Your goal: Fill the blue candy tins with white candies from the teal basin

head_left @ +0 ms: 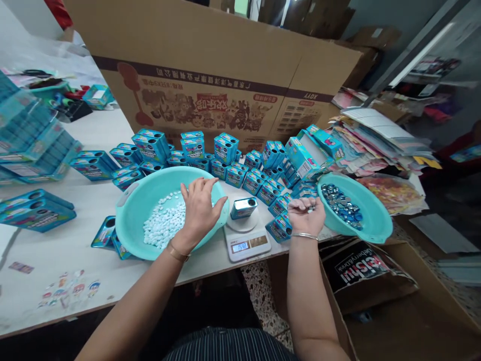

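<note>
My left hand (199,208) hovers over a teal basin (130,213) of small white tablets (165,223), fingers curled downward and partly apart. My right hand (305,213) is closed in a loose fist by the rim of a second teal basin (376,225) holding blue-and-silver caps (341,203); small pieces seem to lie in its fingers. Between the hands, a small blue tin (243,207) with a round hole on top sits on a white digital scale (248,240).
Several blue tins (240,165) crowd the table behind the basins, with more stacked at left (30,145). A large printed carton (210,75) stands behind. Paper stacks (376,140) lie at right; open cardboard boxes (376,281) sit below the table edge.
</note>
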Tool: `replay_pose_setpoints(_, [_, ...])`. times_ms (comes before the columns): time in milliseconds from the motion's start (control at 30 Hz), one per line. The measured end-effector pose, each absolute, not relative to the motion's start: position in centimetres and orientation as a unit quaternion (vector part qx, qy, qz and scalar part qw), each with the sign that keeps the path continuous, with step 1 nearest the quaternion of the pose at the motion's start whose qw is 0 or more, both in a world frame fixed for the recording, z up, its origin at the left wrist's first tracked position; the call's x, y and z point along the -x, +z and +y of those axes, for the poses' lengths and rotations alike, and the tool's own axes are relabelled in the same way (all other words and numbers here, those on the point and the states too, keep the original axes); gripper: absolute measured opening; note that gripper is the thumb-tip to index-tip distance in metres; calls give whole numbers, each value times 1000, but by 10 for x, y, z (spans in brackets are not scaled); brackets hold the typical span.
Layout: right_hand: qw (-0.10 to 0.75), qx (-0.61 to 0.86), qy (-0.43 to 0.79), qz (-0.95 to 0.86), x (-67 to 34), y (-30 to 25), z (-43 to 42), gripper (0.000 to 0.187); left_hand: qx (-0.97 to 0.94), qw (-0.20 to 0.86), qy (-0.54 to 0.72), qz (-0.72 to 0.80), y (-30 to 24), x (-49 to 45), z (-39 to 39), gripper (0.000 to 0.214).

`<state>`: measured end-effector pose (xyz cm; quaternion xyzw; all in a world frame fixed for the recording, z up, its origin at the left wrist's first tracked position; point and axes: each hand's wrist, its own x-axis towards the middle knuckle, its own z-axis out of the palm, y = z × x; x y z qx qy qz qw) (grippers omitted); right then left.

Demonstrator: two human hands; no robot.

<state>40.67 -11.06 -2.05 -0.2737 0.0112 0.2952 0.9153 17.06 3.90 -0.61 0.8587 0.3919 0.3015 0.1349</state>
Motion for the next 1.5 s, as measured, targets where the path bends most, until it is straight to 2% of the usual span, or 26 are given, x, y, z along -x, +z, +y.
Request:
replay_pose_setpoints(267, [921, 271, 278, 36, -408, -33, -128, 32, -917, 136, 201, 317, 0, -209, 25, 71])
replay_pose_setpoints(400, [915, 288, 282, 22, -404, -32, -126, 34, -940, 122, 136, 288, -10, -234, 24, 74])
replay_pose_setpoints(467, [912, 295, 283, 36, -400, -31, -123, 33, -947, 117, 98, 284, -19, -244, 24, 64])
replay_pose_setpoints(600, [898, 322, 298, 21, -395, -27, -118, 36, -955, 147, 55, 251, -26, -252, 22, 22])
replay_pose_setpoints(667, [894, 321, 313, 18, -393, -23, -118, 35, -951, 168, 82, 245, -15, -243, 24, 19])
replay_pose_setpoints(800, [898, 272, 338, 74, -387, -11, -117, 25, -922, 177, 201, 281, 36, -186, 38, 32])
replay_pose_setpoints(900, [917, 191, 322, 138, -376, -3, -113, 31, -896, 122, 267, 332, 74, -112, 56, 34])
replay_pose_setpoints(1000, [904, 129, 334, 232, -362, 2, -104, 37, -852, 42, 271, 445, 89, -25, 81, 34])
replay_pose_setpoints(1167, [888, 174, 392, 168, -337, 5, -80, 29, -781, -34, 157, 603, 50, 100, 135, 31])
replay_pose_setpoints(1300, [864, 281, 404, 109, -315, 7, -57, 31, -778, -46, 34, 626, 1, 151, 166, 28])
replay_pose_setpoints(1400, [842, 318, 427, 85, -302, 4, -45, 30, -785, -55, 16, 617, -26, 164, 179, 31])
replay_pose_setpoints(1500, [831, 339, 437, 56, -297, -5, -39, 25, -787, -60, 65, 610, -42, 163, 184, 45])
